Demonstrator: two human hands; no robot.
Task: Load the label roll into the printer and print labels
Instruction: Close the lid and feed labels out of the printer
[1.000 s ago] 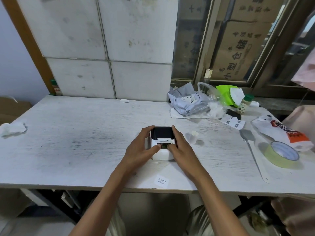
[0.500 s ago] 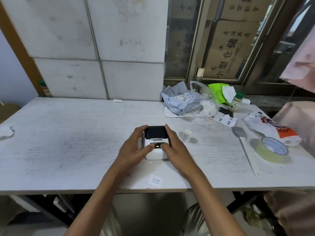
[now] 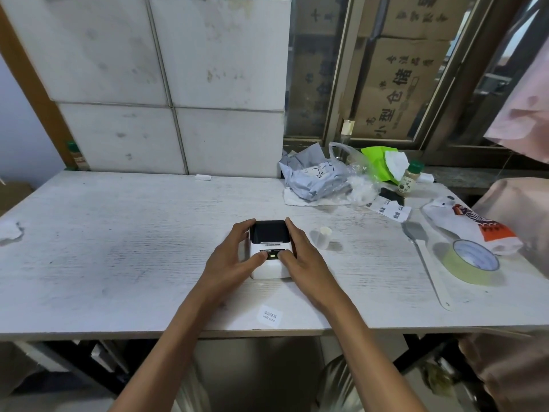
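Note:
A small white label printer [image 3: 269, 233] with a dark lid stands on the white table [image 3: 118, 248], lid closed. A green light glows on its front panel. My left hand [image 3: 234, 257] clasps its left side, thumb beside the light. My right hand [image 3: 303, 257] clasps its right side, thumb on the front panel next to the light. A printed label [image 3: 269, 313] reading "welcome" lies near the table's front edge. A small white roll core [image 3: 322, 237] stands right of the printer.
At the back right lie a grey mailer bag [image 3: 312, 176], clear plastic, a green sheet [image 3: 377, 162] and a spice bottle [image 3: 409, 178]. A tape roll [image 3: 472, 261], a white spatula [image 3: 424, 260] and a snack bag [image 3: 472, 224] sit at the right. Crumpled paper [image 3: 9, 233] lies far left.
The label strip that stuck out of the printer's slot a second ago is no longer seen. My hands stay clasped on the printer; the camera has shifted slightly.

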